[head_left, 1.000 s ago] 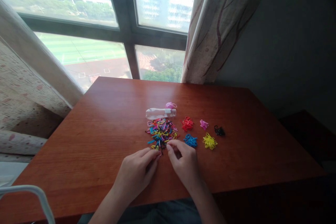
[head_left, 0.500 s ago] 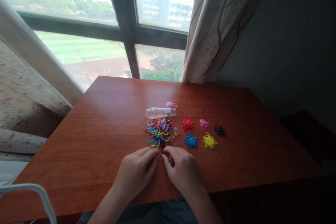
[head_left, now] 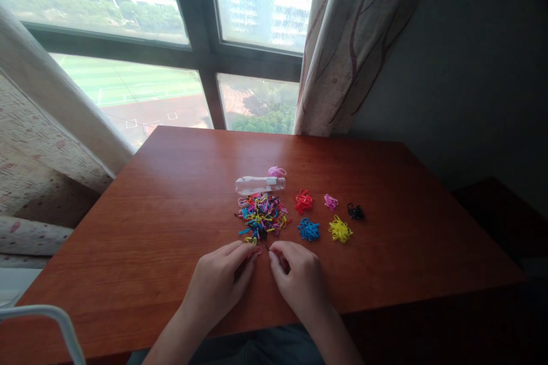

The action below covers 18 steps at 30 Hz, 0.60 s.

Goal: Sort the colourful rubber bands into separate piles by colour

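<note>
Small elastic bands of mixed colours lie in a tangled pile [head_left: 262, 214] just beyond my hands. My left hand [head_left: 219, 275] pinches a pink elastic band [head_left: 259, 250] between thumb and forefinger. A thin black elastic band [head_left: 268, 247] sticks out from the closed fingertips of my right hand [head_left: 301, 274]. My fingertips are a small distance apart, close above the table at the near edge of the pile. Right of the pile lie single-colour heaps: red bands [head_left: 303, 201], blue bands [head_left: 309, 229], pink bands [head_left: 330, 201], yellow bands [head_left: 341, 229] and black bands [head_left: 355, 211].
Behind the pile a clear plastic bottle [head_left: 257, 185] lies on its side, with a pink looped cap [head_left: 276, 171] beside it. Everything rests on a brown wooden table [head_left: 171, 194] below a window. A white curved tube [head_left: 55, 312] stands at the near left corner.
My hands have moved slightly apart, the right one with the black band and the left one with the pink band. The view has shifted a little.
</note>
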Tool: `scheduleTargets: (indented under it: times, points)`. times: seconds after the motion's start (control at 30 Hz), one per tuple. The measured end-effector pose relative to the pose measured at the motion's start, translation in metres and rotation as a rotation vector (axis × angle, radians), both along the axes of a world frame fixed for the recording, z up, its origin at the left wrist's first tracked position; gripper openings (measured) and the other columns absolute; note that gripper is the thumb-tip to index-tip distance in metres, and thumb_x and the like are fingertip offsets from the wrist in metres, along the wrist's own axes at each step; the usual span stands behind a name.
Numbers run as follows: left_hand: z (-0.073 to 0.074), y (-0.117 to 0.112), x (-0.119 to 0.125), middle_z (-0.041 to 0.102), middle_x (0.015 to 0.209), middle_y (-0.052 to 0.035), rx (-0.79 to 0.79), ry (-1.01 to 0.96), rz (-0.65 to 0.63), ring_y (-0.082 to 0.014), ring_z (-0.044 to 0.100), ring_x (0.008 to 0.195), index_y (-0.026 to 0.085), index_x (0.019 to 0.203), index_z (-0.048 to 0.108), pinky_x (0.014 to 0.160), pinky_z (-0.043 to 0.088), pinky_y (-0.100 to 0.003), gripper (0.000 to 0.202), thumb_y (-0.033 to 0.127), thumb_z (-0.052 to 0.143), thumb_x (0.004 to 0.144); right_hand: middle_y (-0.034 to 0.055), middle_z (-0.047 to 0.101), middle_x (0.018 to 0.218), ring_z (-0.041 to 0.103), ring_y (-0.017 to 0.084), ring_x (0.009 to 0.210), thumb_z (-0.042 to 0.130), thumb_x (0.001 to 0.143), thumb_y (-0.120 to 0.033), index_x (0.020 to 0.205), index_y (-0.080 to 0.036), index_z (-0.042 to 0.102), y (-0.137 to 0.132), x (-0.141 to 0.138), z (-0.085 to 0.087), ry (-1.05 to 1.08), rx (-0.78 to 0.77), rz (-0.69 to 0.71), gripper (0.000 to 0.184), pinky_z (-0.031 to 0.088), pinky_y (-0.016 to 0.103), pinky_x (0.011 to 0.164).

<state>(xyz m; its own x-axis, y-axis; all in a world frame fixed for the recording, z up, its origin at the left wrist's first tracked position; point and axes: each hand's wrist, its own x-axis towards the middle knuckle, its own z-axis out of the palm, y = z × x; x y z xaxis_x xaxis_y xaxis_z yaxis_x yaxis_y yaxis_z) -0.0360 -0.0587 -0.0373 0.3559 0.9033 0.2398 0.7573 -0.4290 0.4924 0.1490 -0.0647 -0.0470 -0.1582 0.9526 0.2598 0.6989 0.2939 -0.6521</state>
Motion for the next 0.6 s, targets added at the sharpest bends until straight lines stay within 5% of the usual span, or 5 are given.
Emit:
scheduleTargets:
  times: [0.17,0.43,0.6]
  points:
    - [-0.001,0.0,-0.001,0.074,0.088,-0.002,0.022,-0.012,-0.002,-0.0163,0.071,0.075,0.023,0.097,0.067,0.064,0.052,-0.024,0.019,0.026,0.049,0.094,0.0002,0.065,0.069,0.06,0.014,0.06,0.052,0.091,-0.022,0.087,-0.021,0.067,-0.006,0.027,0.003,0.082,0.032,-0.077,0.016,0.043,0.022,0.058]
    - [-0.001,0.001,-0.003,0.074,0.088,-0.0019,0.05,-0.006,-0.02,-0.0164,0.072,0.075,0.023,0.098,0.067,0.064,0.053,-0.024,0.018,0.025,0.049,0.094,0.0043,0.069,0.071,0.062,0.016,0.058,0.054,0.091,-0.04,0.088,-0.02,0.071,0.013,0.132,0.011,-0.1,0.168,-0.415,0.026,0.049,0.025,0.059]
    - [-0.001,0.0,-0.003,0.075,0.09,-0.002,0.062,0.007,-0.02,-0.0165,0.072,0.076,0.023,0.097,0.067,0.063,0.053,-0.024,0.018,0.024,0.049,0.094,0.0031,0.066,0.067,0.059,0.015,0.057,0.054,0.09,-0.043,0.087,-0.019,0.071,0.034,0.173,0.005,-0.194,0.198,-0.482,0.03,0.045,0.025,0.058]
